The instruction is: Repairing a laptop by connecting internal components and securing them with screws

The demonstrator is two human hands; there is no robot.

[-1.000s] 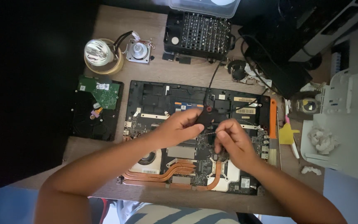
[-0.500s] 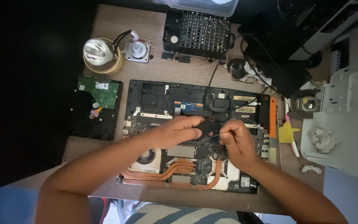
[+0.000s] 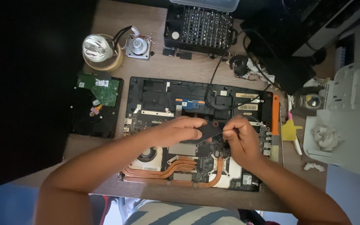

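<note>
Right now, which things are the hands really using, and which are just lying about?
In use:
- opened laptop
- black part, held by the left hand
- thin tool, pinched by the right hand

Lying about:
- screwdriver bit case
- lamp bulb
- hard drive with green board
- orange-handled brush
- crumpled tissue

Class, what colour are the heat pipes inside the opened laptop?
Copper-orange heat pipes, seen in the head view.
</note>
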